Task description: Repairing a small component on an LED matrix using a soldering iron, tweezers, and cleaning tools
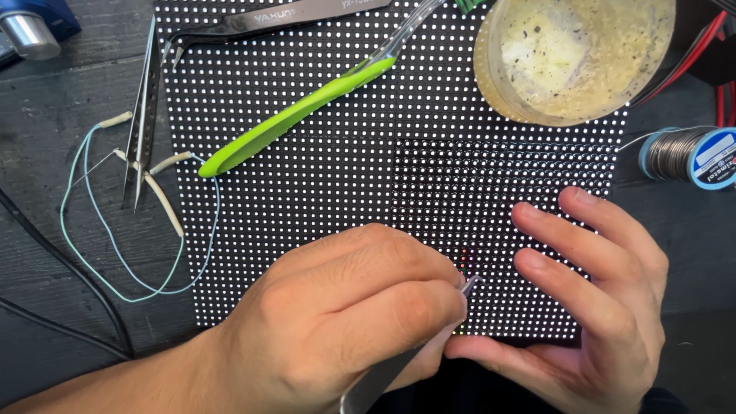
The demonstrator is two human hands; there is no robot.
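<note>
Pinching tweezers (429, 337) over an LED matrix panel (345, 192)

Beyond the left hand's knuckles lay spare tweezers (142, 123), thin blue wire (115, 253) and a green-handled tool (295, 115); the left hand (345, 322) gripped the tweezers, tips touching the lit panel beside a dim patch, while the right hand (598, 291) rested spread, fingers flat on the panel's near edge, a solder spool (690, 157) beyond it.

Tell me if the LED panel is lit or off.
Mostly lit: the LED panel glows with white dots, except one dark rectangular block on its right.

Panel centre (345, 192) open; green tool (295, 115) blocks upper left, round dish (571, 57) upper right.
</note>
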